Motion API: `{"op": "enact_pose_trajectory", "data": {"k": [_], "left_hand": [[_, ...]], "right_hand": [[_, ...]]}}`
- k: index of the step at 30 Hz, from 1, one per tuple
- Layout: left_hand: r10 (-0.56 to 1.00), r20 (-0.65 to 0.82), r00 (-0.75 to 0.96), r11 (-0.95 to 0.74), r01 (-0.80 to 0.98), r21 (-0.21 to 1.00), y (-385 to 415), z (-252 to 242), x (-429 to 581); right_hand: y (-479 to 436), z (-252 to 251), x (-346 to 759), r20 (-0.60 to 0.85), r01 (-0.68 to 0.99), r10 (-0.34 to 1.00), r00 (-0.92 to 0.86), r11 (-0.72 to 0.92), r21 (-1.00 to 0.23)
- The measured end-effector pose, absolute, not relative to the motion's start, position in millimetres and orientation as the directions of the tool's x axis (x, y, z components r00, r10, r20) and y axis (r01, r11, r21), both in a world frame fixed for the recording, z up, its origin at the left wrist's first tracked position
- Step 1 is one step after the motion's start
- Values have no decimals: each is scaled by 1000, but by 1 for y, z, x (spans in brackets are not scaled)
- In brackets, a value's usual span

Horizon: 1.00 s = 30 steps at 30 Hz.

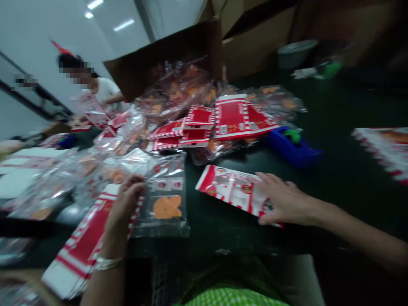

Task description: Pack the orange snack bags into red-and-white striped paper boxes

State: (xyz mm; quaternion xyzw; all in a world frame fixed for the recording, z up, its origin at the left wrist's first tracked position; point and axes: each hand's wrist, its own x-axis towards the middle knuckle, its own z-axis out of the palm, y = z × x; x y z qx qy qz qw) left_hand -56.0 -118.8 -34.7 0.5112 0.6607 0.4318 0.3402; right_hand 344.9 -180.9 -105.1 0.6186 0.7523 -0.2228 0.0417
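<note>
My right hand (282,197) grips the right end of a red-and-white printed packet (231,187), thumb at the near edge and fingers over the far edge. The packet lies low over the dark table. My left hand (126,199) is closed, with its fingers curled above a stack of long red-and-white printed cards (84,238). What its fingertips pinch, if anything, is hidden. Right beside them lies a flat clear plastic bag (168,187) containing an orange bunny-shaped piece (167,207) and small printed packets.
Behind my hands, clear bags with orange pieces (178,91) spill from a cardboard box (165,42). Red printed cards (231,114) lie on them. A blue tape dispenser (291,146) stands at right, more printed packaging (387,148) farther right. Across the table is another person (106,87).
</note>
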Motion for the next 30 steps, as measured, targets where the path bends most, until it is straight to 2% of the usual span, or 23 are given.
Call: {"op": "enact_pose_trajectory", "data": {"k": [3,8,10,12,13,14,15,18,21,25,27,30], "left_hand": [[969,-42,-245,161,489,857,-121,-68,-62],[984,-119,-135,179,685,706,-153,-88,-71],[998,-55,21,12,835,550,-163,-84,-69],[942,-25,335,-317,913,256,-162,-83,-61],[865,-59,498,-491,865,106,-159,-85,-56],[773,-107,626,-629,778,6,-153,-88,-50],[688,-149,710,-720,693,-23,-147,-93,-43],[577,-190,795,-802,595,54,-125,-109,-24],[622,-142,770,-768,636,83,-110,-108,-14],[762,6,648,-646,759,78,-97,-61,-31],[877,43,479,-475,847,238,-93,-31,-43],[917,-146,372,-177,706,685,-96,-16,-46]], "right_hand": [[-178,-136,366,-253,953,946,-202,131,-272],[-189,-160,414,-96,939,950,-296,272,-210],[-194,-160,421,-49,927,942,-331,315,-205],[-196,-158,419,-37,919,940,-339,323,-226],[-196,-156,416,-48,920,943,-330,309,-242],[-196,-154,412,-71,922,945,-318,291,-256],[-196,-151,408,-100,925,947,-307,271,-267],[-199,-140,396,-162,934,948,-274,223,-278],[-206,-128,393,-188,939,947,-262,205,-275],[-221,-121,403,-181,936,944,-275,221,-273],[-229,-124,408,-169,932,941,-292,240,-273],[-241,-128,411,-77,936,959,-273,246,-252]]}}
